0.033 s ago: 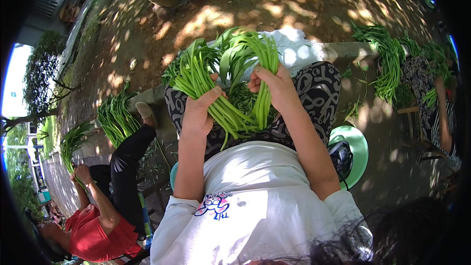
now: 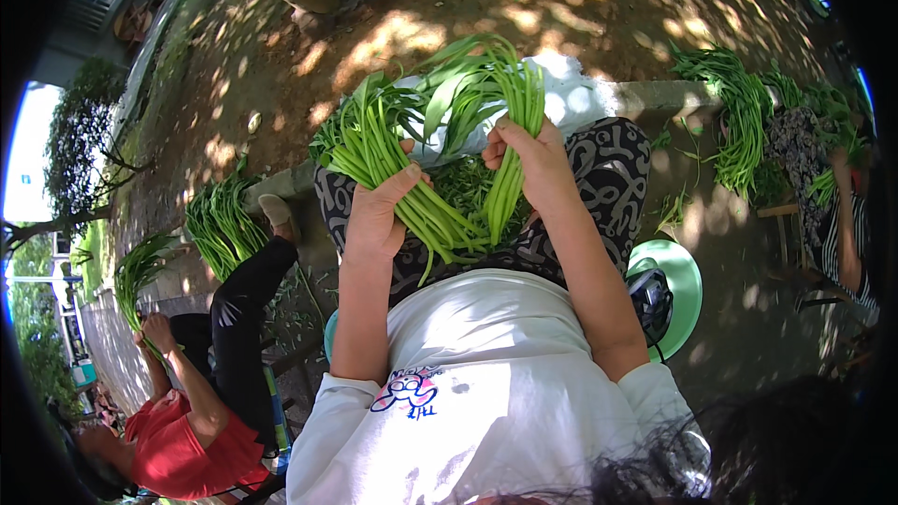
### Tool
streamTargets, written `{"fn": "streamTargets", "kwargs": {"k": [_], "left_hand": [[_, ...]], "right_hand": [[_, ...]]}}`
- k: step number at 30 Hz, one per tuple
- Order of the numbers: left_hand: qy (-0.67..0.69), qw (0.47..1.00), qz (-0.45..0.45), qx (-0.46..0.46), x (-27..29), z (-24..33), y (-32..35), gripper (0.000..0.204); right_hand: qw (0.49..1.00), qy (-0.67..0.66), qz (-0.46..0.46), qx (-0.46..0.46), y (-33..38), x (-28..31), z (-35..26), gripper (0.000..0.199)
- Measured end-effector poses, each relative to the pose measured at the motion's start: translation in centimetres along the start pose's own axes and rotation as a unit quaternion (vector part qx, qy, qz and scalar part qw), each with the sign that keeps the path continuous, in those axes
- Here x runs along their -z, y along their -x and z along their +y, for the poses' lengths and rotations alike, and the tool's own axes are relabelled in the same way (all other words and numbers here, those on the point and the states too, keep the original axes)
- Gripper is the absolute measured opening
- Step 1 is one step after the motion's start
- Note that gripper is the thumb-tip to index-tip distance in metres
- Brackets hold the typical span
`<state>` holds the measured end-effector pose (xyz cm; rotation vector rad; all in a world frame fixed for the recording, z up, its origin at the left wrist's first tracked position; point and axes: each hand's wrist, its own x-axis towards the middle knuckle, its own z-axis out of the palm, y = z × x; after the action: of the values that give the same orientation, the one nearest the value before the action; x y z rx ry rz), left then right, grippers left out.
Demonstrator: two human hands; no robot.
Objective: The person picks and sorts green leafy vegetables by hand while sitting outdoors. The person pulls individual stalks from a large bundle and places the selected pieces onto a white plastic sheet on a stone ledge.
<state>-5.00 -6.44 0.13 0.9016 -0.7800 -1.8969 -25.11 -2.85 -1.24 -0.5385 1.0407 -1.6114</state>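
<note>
My left hand (image 2: 382,210) is closed around a thick bunch of water spinach (image 2: 379,154), its long green stems running down toward my lap and its leaves pointing away from me. A second, slimmer bunch of water spinach (image 2: 516,98) is gripped in my right hand (image 2: 531,154), upright, with its leafy tops arching over to the left. The leaves of the two bunches meet above the gap between my hands, while the stem ends come close together near my waist. Loose green leaves (image 2: 460,189) lie in my lap between the patterned trousers (image 2: 606,164).
A white cloth or sack (image 2: 566,93) lies beyond my knees on a low kerb (image 2: 655,93). By my right hip sits a light green basin (image 2: 687,290) with a dark object in it. More greens (image 2: 739,122) rest at right. A person in red (image 2: 192,444) holds greens at left; another sits far right.
My right hand has shifted slightly right with its bunch, and the leafy tops have risen and swung a little to the right. My left hand stays nearly still.
</note>
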Motion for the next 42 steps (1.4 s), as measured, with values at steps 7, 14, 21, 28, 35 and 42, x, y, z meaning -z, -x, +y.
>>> {"fn": "streamTargets", "kwargs": {"k": [7, 14, 21, 28, 35, 42], "left_hand": [[-0.010, 1.000, 0.001, -0.015, -0.5, -0.3, 0.0, 0.034], [0.010, 1.000, -0.028, -0.003, -1.4, 0.0, 0.7, 0.030], [0.008, 0.999, -0.033, 0.011, -1.0, 0.0, 0.5, 0.027], [-0.007, 0.999, -0.012, 0.030, -0.2, 0.0, 0.2, 0.028], [0.003, 1.000, 0.018, -0.013, -0.2, 0.1, 0.1, 0.032], [0.027, 1.000, 0.002, -0.001, -0.7, -0.8, 0.1, 0.030]], "right_hand": [[0.969, 0.168, -0.178, -0.010, 0.7, -1.0, 0.5, 0.032], [0.939, 0.280, -0.197, 0.033, 1.5, -2.6, 1.3, 0.039], [0.963, 0.126, -0.230, 0.068, 1.0, -1.9, 1.8, 0.022], [0.978, 0.072, -0.194, -0.036, 0.8, -0.5, 1.1, 0.018], [1.000, -0.021, -0.004, 0.016, -1.2, 2.4, -0.1, 0.031], [0.968, 0.149, -0.201, -0.036, 1.1, -1.5, 0.6, 0.045]]}}
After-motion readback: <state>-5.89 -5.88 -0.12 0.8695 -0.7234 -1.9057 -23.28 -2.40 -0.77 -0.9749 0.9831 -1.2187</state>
